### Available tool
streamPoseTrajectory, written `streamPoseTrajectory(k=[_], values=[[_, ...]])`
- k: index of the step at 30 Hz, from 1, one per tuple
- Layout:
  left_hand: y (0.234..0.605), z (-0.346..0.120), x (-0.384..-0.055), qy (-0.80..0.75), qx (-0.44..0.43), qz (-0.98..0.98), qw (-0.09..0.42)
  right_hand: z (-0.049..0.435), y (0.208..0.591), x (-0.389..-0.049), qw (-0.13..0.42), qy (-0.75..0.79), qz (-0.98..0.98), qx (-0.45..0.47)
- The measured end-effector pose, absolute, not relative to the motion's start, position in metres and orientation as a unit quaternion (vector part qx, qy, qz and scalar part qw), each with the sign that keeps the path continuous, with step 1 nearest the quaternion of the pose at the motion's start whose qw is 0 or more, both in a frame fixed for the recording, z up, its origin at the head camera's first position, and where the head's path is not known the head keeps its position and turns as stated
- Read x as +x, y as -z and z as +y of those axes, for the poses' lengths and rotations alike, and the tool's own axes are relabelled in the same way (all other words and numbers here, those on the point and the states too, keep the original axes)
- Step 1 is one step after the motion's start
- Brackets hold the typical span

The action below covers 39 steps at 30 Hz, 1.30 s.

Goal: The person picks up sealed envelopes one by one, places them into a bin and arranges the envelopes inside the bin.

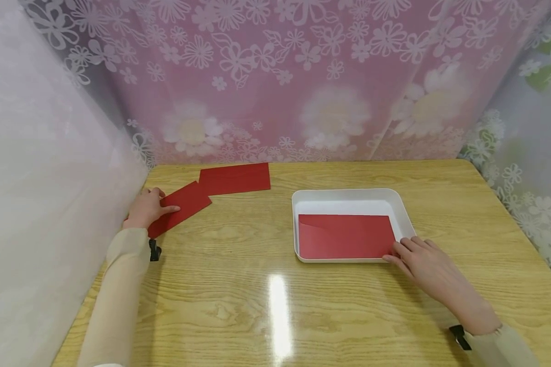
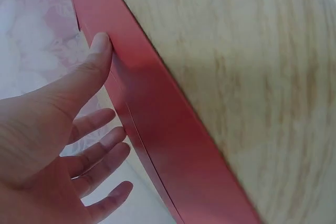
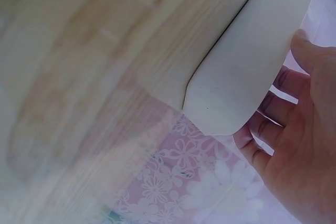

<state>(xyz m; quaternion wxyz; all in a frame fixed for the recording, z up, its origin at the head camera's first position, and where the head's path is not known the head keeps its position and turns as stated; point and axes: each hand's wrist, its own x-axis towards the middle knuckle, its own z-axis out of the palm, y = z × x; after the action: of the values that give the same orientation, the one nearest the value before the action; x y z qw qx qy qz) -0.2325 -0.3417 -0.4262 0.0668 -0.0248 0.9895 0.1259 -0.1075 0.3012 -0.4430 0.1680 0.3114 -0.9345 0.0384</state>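
A red envelope (image 1: 183,206) lies slantwise at the table's left side, and my left hand (image 1: 146,208) is on it. In the left wrist view its thumb (image 2: 101,43) rests on the paper, the other fingers loosely bent at the long edge. A second red envelope (image 1: 235,179) lies behind it, their corners meeting. Another red envelope (image 1: 346,237) is inside a white tray (image 1: 349,194), along its near side. My right hand (image 1: 424,265) holds the tray's near right corner. In the right wrist view the thumb and fingers are at the rim of the tray wall (image 3: 236,61).
The wooden table (image 1: 220,285) has a bright light reflection near its front. A pink flowered curtain (image 1: 275,102) hangs behind it, a white sheet (image 1: 41,168) closes off the left, and a flowered cloth (image 1: 532,168) hangs on the right.
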Motion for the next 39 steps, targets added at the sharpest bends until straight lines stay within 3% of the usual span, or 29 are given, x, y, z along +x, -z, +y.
streamPoseTrajectory(k=[18,22,29,39], values=[[0.420,-0.330,-0.232,-0.170,-0.022,0.975,0.141,0.300,0.442,-0.107,0.169,-0.043,-0.934,0.311],[0.422,-0.326,-0.232,-0.178,-0.022,0.978,0.109,0.300,0.442,-0.106,0.170,-0.043,-0.934,0.311],[0.424,-0.316,-0.237,-0.164,0.025,0.986,-0.008,0.300,0.442,-0.107,0.171,-0.041,-0.934,0.312],[0.411,-0.301,-0.239,-0.176,0.070,0.977,-0.095,0.301,0.442,-0.107,0.175,-0.042,-0.933,0.313]])
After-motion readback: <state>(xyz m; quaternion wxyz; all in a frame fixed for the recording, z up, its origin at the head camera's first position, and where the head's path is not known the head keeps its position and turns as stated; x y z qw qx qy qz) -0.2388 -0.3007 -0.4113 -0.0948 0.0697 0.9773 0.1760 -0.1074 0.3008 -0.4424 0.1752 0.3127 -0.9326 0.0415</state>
